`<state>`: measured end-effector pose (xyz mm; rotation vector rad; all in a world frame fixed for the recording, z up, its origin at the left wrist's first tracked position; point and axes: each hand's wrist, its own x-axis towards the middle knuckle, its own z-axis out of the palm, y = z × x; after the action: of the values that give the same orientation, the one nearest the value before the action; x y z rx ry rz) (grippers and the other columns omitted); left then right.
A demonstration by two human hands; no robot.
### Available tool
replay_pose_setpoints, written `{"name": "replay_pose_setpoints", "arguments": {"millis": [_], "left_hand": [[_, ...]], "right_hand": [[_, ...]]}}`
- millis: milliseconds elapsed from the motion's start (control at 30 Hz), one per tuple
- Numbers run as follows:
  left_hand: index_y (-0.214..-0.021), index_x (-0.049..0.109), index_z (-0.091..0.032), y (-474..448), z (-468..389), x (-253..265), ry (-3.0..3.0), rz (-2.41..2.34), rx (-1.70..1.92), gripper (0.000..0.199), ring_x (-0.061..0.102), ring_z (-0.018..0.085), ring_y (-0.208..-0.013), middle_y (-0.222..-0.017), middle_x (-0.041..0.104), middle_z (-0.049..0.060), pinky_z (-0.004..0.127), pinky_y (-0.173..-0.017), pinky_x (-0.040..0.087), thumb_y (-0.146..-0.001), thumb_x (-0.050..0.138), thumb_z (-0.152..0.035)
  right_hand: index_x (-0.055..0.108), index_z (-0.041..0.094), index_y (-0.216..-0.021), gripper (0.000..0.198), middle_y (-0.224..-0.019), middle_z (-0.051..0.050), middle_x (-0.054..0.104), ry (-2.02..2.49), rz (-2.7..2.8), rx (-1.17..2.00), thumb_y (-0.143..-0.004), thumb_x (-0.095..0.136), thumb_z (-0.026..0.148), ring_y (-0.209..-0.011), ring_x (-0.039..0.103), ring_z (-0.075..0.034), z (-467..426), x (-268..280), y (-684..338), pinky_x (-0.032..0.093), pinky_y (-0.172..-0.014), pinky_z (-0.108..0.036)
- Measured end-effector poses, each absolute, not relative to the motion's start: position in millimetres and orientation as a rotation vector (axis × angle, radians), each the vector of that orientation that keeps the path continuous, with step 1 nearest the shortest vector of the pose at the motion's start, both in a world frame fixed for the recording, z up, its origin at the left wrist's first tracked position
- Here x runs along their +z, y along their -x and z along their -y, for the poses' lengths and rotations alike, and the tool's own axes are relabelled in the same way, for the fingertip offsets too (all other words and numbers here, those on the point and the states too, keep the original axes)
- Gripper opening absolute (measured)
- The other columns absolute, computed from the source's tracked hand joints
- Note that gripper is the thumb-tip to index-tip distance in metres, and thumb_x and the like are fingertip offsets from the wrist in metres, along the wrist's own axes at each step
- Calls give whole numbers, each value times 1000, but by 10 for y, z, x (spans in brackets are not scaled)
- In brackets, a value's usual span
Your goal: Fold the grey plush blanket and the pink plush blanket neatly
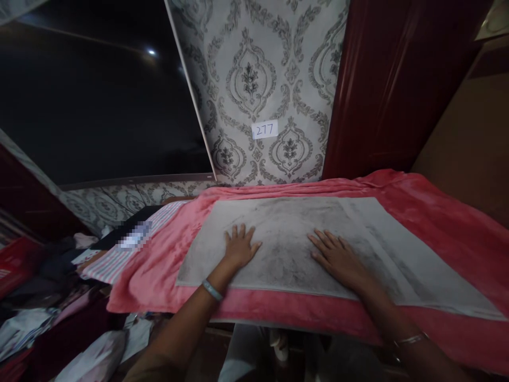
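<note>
A wide, pale grey sheet (278, 265) with dark smudges lies spread over a pink plush blanket (155, 270). Whether the sheet is paper or cloth I cannot tell. My left hand (239, 247) rests on the sheet's left part, palm down with the fingers spread. On the right-hand side of the sheet, my right hand (334, 257) also lies flat, its fingers a little apart. Neither hand grips anything. A light band circles my left wrist, and a thin bangle is on my right.
Behind the covered table is a patterned wall with a paper label (264, 129) reading 277. A large dark television (99, 95) hangs at the left. Striped cloth (115, 262) lies by the blanket's left edge, with piled clothes (79, 318) below. Dark red wood panelling (389, 85) stands at right.
</note>
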<state>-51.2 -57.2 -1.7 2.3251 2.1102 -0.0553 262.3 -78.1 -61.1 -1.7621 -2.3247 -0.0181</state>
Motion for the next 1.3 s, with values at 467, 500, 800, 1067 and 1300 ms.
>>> {"name": "replay_pose_setpoints", "arguments": {"millis": [467,500,800,1067,1300], "left_hand": [[-155,40,-12,1002,798,258,-2198,-2342,0,64,31,36,-151,-162,36,20,62,-120,22,-101,31,-45],[-155,39,-12,833,706,304,-2260,-2266,28,63,28,35,-153,-163,34,20,60,-121,21,-101,31,-45],[-159,32,-20,-732,171,400,-2614,-1603,54,65,18,31,-156,-169,19,16,59,-123,17,-101,36,-48],[-159,32,-28,-970,231,-76,-2753,-1536,81,68,18,37,-155,-169,22,12,67,-120,16,-100,31,-61],[-160,31,-28,-458,235,16,-2636,-1778,-37,70,18,40,-155,-168,24,14,68,-118,19,-99,32,-62]], "right_hand": [[38,30,-158,62,-167,-5,30,1732,2302,29,-102,27,55,-154,25,-29,776,-552,-2569,21,-123,-56],[37,29,-158,62,-166,-6,30,1716,2292,58,-102,28,54,-153,26,-28,763,-527,-2586,23,-122,-55],[38,25,-158,58,-166,-9,31,2021,1936,-69,-103,28,43,-153,27,-30,599,-113,-3366,28,-120,-56],[36,31,-158,60,-165,-6,33,2168,1952,-147,-103,21,52,-152,27,-31,625,-535,-3587,23,-119,-62],[37,31,-158,61,-166,-6,33,2173,1926,-109,-103,22,53,-153,26,-30,629,-507,-3593,20,-121,-58]]}}
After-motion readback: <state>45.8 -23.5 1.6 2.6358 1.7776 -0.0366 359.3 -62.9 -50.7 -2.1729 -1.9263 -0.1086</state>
